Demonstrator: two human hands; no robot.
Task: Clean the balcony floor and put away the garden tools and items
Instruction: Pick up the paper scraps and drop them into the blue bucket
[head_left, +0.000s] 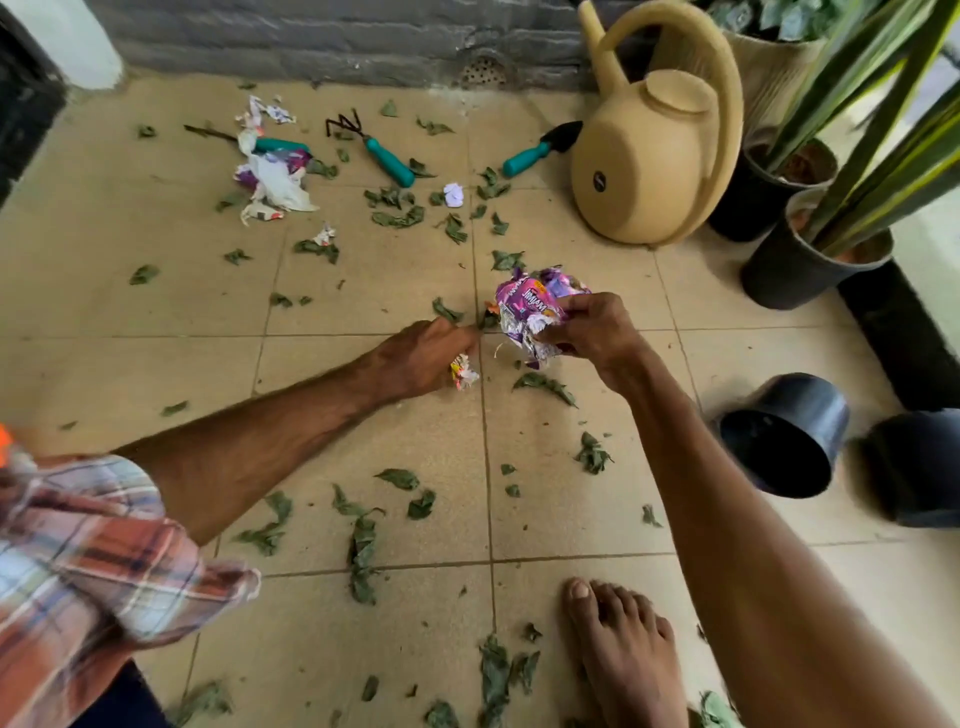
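Note:
My right hand (592, 332) grips a crumpled purple wrapper (530, 312) just above the tiled floor (363, 291). My left hand (426, 358) reaches toward it with a small crumpled paper scrap (464, 371) under its fingers. Green leaf bits (363, 551) lie scattered all over the tiles. Farther back lie a pile of wrappers and plastic (270, 176), a teal-handled hand rake (374, 150), a teal-handled trowel (540, 150) and a third teal tool (280, 145) partly under the pile.
A beige watering can (654, 156) lies on its side at the back right. Potted plants (810, 249) line the right edge, with two black pots (784, 436) tipped over nearer me. My bare foot (623, 649) stands at the bottom. A grey wall with a drain (483, 73) closes the back.

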